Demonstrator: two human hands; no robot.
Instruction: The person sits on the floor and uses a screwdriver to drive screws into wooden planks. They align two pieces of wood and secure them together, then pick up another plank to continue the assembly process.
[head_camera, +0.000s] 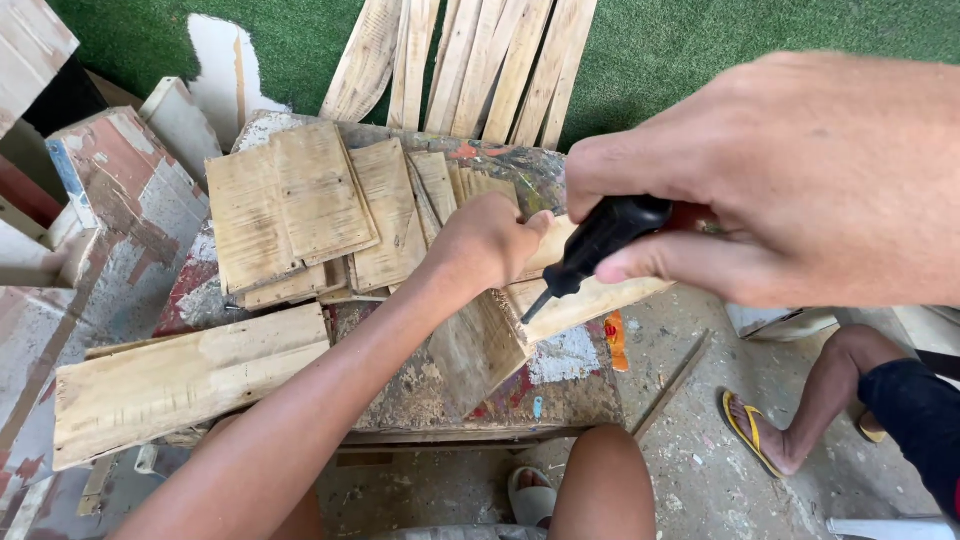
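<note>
Left hand (487, 243) clamps a small wooden piece (480, 345) on the paint-stained workbench (560, 385); right hand (800, 180) is fisted around a black-handled tool (590, 250), tip at its edge. A slip could jab the nearby knuckles.

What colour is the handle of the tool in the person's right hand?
Black, with some red near the palm. The handle in the right hand shows in the head view.
</note>
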